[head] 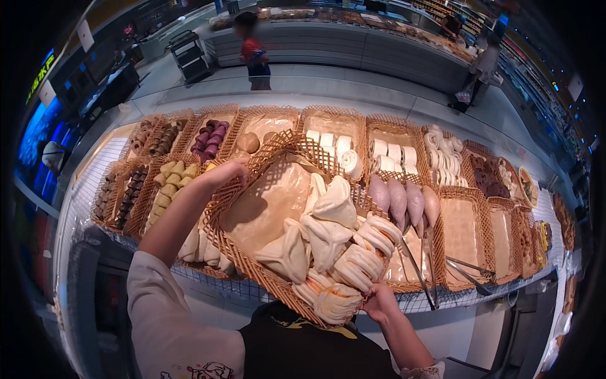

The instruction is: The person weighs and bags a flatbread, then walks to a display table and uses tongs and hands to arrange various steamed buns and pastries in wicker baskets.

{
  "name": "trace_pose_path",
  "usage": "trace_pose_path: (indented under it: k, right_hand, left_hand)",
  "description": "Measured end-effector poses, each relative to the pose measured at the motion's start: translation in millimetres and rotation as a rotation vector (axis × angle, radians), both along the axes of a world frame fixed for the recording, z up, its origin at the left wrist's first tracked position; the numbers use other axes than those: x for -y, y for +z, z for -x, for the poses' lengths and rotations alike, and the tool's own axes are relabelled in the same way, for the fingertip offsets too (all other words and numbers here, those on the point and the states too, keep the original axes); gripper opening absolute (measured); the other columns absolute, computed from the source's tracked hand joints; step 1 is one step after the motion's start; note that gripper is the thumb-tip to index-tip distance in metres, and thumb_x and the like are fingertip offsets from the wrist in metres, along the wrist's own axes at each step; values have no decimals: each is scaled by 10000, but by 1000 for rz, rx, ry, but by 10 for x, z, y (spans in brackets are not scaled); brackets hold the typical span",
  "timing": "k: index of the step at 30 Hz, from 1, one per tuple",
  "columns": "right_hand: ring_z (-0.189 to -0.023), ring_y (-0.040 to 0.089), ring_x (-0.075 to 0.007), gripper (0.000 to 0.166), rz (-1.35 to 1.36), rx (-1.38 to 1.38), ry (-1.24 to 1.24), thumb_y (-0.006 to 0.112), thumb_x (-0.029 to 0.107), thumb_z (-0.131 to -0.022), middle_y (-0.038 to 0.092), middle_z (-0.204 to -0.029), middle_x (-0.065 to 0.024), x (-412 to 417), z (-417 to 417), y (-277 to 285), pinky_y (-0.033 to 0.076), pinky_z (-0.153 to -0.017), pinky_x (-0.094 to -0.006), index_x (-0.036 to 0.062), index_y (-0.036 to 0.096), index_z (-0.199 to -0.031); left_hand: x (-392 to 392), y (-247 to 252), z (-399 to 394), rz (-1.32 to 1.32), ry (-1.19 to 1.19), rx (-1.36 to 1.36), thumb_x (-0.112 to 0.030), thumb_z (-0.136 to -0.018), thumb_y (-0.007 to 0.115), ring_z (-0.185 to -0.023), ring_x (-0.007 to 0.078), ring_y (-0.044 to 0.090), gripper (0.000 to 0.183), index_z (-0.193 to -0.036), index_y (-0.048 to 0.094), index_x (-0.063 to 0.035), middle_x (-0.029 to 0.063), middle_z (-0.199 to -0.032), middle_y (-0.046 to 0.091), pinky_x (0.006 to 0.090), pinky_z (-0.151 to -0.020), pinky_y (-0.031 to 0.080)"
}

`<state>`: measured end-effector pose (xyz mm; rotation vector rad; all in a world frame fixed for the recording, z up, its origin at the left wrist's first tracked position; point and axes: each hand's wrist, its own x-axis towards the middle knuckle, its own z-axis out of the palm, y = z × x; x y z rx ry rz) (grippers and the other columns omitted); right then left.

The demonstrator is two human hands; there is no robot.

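Observation:
A woven wicker basket (pixel 267 283) hangs tilted in front of me, above the display counter. My left hand (pixel 233 173) grips its far left rim, the fingers partly hidden behind the weave. At the near right corner, my right hand (pixel 380 302) holds the basket's edge close to the buns. Brown liner paper (pixel 258 208) shows bare on the basket's left side. White three-cornered steamed buns (pixel 326 241) lie in its middle and right. Strip-wrapped buns with orange filling (pixel 357 267) are bunched along the right edge.
Wicker baskets hold purple twisted buns (pixel 209 139), white rolls (pixel 392 151) and purple pointed buns (pixel 396 196). Metal tongs (pixel 420 275) rest right of my basket, with more tongs (pixel 468 275) farther right. A glass barrier (pixel 331 87) edges the counter. People stand beyond it.

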<state>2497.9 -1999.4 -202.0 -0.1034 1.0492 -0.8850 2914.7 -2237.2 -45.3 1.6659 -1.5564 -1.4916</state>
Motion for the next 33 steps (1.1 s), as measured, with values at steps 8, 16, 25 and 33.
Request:
trace_pose_path:
  k: [8, 16, 25, 33]
  right_hand:
    - [-1127, 540, -290, 647, -121, -44, -442, 475, -157, -765, 480, -1308, -97, -506, -1233, 225, 521, -807, -518, 181, 370, -1307]
    - [-1086, 604, -276, 545, -205, 130, -414, 540, -149, -814, 574, -1217, -123, -606, -2054, -230, 530, -926, -474, 97, 474, -1295]
    - [-1092, 617, -279, 397, -281, 98, -554, 528, -130, -831, 603, -1173, -157, -471, -2053, -528, 521, -972, -474, -2, 531, -1207]
    - [-974, 669, -265, 281, -323, 35, -473, 544, -110, -830, 642, -1029, -153, -261, -2050, -722, 564, -845, -353, -47, 566, -1102]
  left_hand:
    - [1572, -628, 871, -37, -575, 63, -32, -745, 542, -667, 115, 542, 309, -1044, 618, -21, 18, -715, 593, 263, -637, 438]
    - [2036, -728, 1387, -37, -985, 200, -43, -706, 556, -673, 110, 530, 235, -921, 650, -34, 5, -721, 594, 281, -638, 442]
    - [2175, -1620, 1773, -90, -1022, 169, -28, -657, 566, -686, 127, 546, 463, -1103, 692, -36, 25, -757, 624, 283, -625, 454]
    - [2169, -2059, 1803, 173, -900, 459, -68, -679, 522, -912, 286, 664, 484, -1121, 699, 16, 228, -947, 705, 377, -815, 520]
